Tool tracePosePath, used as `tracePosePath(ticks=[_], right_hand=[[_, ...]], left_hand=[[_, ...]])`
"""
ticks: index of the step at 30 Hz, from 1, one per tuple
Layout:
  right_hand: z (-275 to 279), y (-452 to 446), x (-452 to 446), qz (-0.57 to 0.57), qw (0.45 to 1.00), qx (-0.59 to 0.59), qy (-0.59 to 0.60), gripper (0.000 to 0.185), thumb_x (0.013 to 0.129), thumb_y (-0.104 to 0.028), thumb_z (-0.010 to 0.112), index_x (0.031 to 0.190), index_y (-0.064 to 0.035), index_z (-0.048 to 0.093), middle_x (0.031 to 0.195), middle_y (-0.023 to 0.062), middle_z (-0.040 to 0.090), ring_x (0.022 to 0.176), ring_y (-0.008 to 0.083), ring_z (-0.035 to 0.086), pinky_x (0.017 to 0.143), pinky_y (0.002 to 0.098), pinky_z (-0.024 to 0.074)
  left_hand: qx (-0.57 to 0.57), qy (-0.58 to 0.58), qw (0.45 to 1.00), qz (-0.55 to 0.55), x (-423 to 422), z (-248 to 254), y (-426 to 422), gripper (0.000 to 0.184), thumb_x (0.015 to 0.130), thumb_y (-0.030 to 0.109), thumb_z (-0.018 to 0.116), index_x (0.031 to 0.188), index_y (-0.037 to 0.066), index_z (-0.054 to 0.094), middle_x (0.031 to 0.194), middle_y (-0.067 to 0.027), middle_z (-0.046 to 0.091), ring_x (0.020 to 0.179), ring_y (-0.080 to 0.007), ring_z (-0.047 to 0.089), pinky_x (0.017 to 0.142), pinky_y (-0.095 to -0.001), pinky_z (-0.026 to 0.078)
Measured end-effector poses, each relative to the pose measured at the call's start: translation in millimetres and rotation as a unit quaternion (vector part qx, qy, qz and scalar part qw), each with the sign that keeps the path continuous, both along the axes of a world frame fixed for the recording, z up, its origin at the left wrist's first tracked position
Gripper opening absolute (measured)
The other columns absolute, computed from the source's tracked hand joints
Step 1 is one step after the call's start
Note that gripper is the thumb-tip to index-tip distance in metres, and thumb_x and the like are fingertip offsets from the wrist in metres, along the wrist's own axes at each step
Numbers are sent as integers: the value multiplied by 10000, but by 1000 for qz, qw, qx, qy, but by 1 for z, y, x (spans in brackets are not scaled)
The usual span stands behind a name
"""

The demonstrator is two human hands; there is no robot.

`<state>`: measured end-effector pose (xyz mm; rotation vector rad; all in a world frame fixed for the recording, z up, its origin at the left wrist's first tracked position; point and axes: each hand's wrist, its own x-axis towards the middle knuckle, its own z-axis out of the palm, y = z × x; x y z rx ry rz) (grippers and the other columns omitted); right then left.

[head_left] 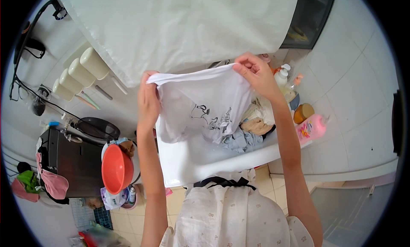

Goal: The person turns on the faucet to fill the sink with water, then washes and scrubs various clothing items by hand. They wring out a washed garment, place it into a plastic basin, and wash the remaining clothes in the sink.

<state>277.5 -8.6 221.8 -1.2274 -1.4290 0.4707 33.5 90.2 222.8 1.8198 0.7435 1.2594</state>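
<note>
A white T-shirt [192,93] with a black line drawing hangs stretched between my two hands, its lower part down inside the white sink [175,166]. My left hand [149,99] is closed on one upper corner of the cloth. At the opposite corner my right hand [257,76] pinches the edge between thumb and fingers. Beside the shirt, on the right in the sink, lies a crumpled heap: a light blue cloth [240,140], a tan cloth [257,125] and a cream cloth [261,108]. The shirt hides much of the basin.
A pink bottle [311,128], an amber jar [303,113] and a white pump bottle [282,76] stand right of the sink. To the left are a red basin [117,169], a dark washing machine [79,166] and wall-mounted cups [82,73]. A white curtain [183,29] hangs ahead.
</note>
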Motion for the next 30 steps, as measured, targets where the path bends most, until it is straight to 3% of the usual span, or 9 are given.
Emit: tracePosePath(ticks=[7,12,15,16,17,18,20,23,30], right_hand=[[-54,-1,-24,157,979,-53,123,97,852,-160,507,866,-72,468,724,-75,415,652,-7,379,553,156,308],[-162,10,-43,119,953,-147,236,90,855,-134,492,849,-55,449,740,-56,434,685,18,399,610,162,340],[-265,11,-54,49,965,-202,156,81,823,-91,505,872,-50,454,769,3,467,718,74,447,630,198,360],[-290,6,-63,-31,987,-158,2,146,803,-121,521,919,-52,464,835,49,477,783,141,456,681,261,363],[-302,1,-71,-109,976,-108,-153,216,784,-151,536,966,-55,474,901,95,487,847,208,465,732,325,366],[-301,-1,-76,-108,976,-109,-153,216,784,-151,536,966,-55,474,901,95,487,847,208,465,732,325,366],[-298,-8,-85,-110,920,-200,-317,423,751,-254,537,1121,-70,444,1104,160,433,1021,336,380,842,469,285],[-317,-11,-87,-126,862,-170,-462,541,757,-324,504,1225,-85,374,1233,145,361,1116,354,307,878,540,215],[-359,7,-80,-130,855,-199,-461,563,725,-288,504,1235,-88,376,1235,156,364,1103,374,315,851,527,241]], left_hand=[[-182,-25,975,-128,2,-26,-17,201,847,150,318,958,62,461,718,20,445,603,-29,385,525,-160,320],[-199,55,977,-49,16,-132,-15,228,830,102,341,1002,29,471,705,-33,449,613,-86,424,552,-224,365],[-75,163,984,25,25,-218,-16,247,788,54,388,1011,18,489,845,-145,520,718,-231,503,671,-309,410],[-77,163,983,25,24,-249,-17,247,788,54,388,1011,18,489,845,-145,520,718,-231,503,671,-309,410],[-36,277,960,5,22,-279,-20,273,767,71,421,1027,14,481,953,-180,499,812,-294,487,739,-353,395],[5,387,922,-15,20,-299,-25,307,746,88,455,1042,10,474,1061,-215,479,906,-358,471,807,-396,380],[76,424,903,7,23,-319,-49,372,744,124,468,1095,3,436,1119,-220,436,976,-367,429,864,-428,332],[166,469,867,22,23,-349,-65,491,741,193,485,1168,-19,368,1188,-231,380,1062,-390,368,931,-478,262],[90,507,855,-63,44,-384,-40,557,782,284,442,1219,-37,312,1256,-263,301,1158,-390,300,959,-467,234]])
